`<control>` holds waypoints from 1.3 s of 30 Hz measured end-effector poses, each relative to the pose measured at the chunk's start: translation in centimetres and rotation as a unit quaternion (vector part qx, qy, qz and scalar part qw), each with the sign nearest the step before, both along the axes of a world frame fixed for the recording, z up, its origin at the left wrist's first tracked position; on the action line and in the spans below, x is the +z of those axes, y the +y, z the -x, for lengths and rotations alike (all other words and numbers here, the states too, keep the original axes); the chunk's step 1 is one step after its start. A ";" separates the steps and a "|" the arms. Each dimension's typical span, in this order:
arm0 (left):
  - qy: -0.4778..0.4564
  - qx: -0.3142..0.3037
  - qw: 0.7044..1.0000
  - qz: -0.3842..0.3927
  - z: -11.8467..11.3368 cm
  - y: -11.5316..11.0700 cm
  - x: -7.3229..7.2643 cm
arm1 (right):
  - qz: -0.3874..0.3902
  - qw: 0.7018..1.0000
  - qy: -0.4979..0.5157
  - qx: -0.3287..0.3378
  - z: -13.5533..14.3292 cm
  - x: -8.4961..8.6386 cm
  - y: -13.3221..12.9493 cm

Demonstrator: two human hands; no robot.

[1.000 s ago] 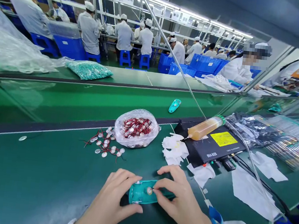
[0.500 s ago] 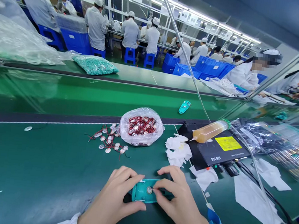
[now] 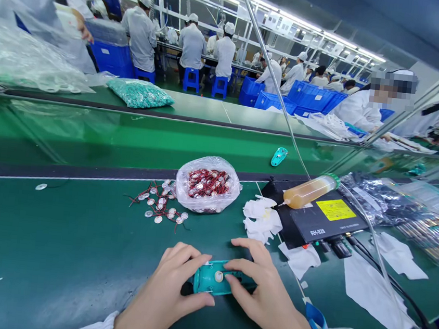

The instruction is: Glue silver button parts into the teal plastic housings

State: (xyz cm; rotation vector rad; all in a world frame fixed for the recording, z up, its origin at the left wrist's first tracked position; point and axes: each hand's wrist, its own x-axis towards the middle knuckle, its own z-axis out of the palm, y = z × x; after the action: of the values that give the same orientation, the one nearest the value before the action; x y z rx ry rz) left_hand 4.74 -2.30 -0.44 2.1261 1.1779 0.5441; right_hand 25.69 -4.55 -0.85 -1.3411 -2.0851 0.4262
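While the left hand [image 3: 167,290] pinches the end of a teal plastic shell [image 3: 213,283] between thumb and fingers, the right hand [image 3: 264,295] curls over its other end, forefinger pressing a small silvery disc [image 3: 218,276] seated in the shell. This lies at the near edge of the green bench [image 3: 58,242]. The step in hand looks like seating that disc; next it likely calls for steady pressure and a level hold. Toward the far edge sit loose discs [image 3: 160,209] with thin red wires, a crinkled clear bag [image 3: 207,184] of more, crumpled white wipes [image 3: 263,219], and an amber glue bottle [image 3: 309,190] on a flat black box [image 3: 321,220]
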 end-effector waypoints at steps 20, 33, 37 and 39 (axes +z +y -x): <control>-0.001 -0.004 1.000 0.003 -0.1 -0.2 -0.2 | -0.006 0.993 -0.092 0.070 0.0 0.6 -0.5; -0.005 0.001 1.000 -0.002 -0.1 -0.2 -0.4 | -0.007 0.994 -0.095 0.061 0.2 0.5 -0.8; -0.003 0.005 1.000 0.010 -0.1 -0.2 -0.5 | 0.015 0.995 -0.096 0.035 0.5 0.2 -1.0; -0.007 0.008 1.000 0.009 -0.1 -0.3 -0.6 | 0.023 0.996 -0.088 0.027 0.6 0.0 -1.0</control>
State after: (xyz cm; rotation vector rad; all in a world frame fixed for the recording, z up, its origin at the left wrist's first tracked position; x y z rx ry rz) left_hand 4.83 -2.56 -0.99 2.0958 1.1895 0.5525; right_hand 25.14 -5.55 -0.82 -1.3942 -2.2724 0.3931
